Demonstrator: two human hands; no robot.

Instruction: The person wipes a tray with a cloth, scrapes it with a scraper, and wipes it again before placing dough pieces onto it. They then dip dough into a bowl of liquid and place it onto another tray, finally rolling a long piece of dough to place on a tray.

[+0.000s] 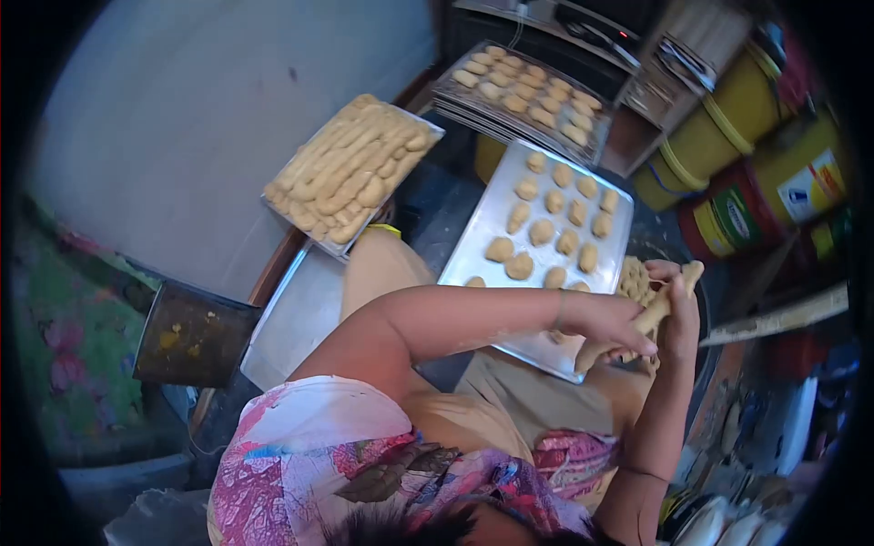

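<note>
A long piece of dough (652, 318) runs diagonally between my two hands. My left hand (612, 318) is closed around its lower part, and an end of the dough hangs below the fingers. Higher up, my right hand (678, 317) grips the same piece, whose tip sticks out above the thumb side. Behind the hands lies more lumpy dough (635, 277), partly hidden by them. Beside my left forearm rests a metal tray (462, 244) bearing rows of separate dough pieces (541, 233); the forearm covers part of its near end.
On the left, another tray (330, 247) is heaped with long dough strips (350, 168). Further back, a stack of trays (473, 111) carries shaped pieces on top. Yellow buckets (706, 136) and a red bucket (728, 217) stand right. A dark, stained metal container (193, 335) is at the left.
</note>
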